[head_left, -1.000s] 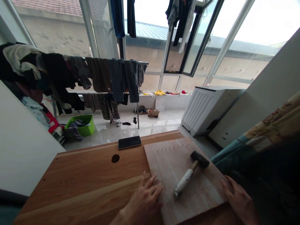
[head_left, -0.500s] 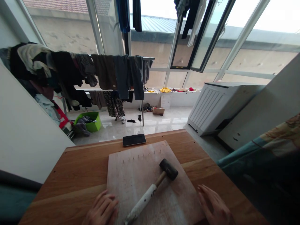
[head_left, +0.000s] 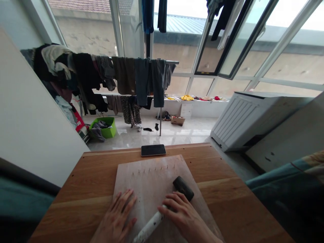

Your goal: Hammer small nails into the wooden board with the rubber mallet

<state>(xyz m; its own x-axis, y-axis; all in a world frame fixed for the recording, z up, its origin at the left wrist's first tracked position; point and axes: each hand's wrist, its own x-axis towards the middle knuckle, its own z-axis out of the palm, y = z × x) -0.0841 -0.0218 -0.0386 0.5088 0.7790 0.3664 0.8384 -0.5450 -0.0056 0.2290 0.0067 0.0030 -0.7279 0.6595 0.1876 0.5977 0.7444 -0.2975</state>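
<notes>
A wooden board (head_left: 149, 189) lies on the table, with a row of several small nails (head_left: 155, 169) standing up near its far edge. On the board rests a rubber mallet (head_left: 149, 226) with a black head and a white-wrapped handle. My right hand (head_left: 183, 214) has its fingers curled over the handle just below the head, hiding that part of it. Spread flat on the left side of the board, my left hand (head_left: 118, 212) holds nothing.
A black phone (head_left: 153, 150) lies by the far edge of the wooden table (head_left: 83, 189). Beyond are a drying rack with clothes (head_left: 144, 79), a green basket (head_left: 110, 130) and a white cabinet-like unit (head_left: 234, 118). A curtain (head_left: 283, 182) hangs at the right.
My right hand has moved left from the board's right edge onto the mallet's handle. My left hand has moved up and spread over the board. The view has shifted slightly left.
</notes>
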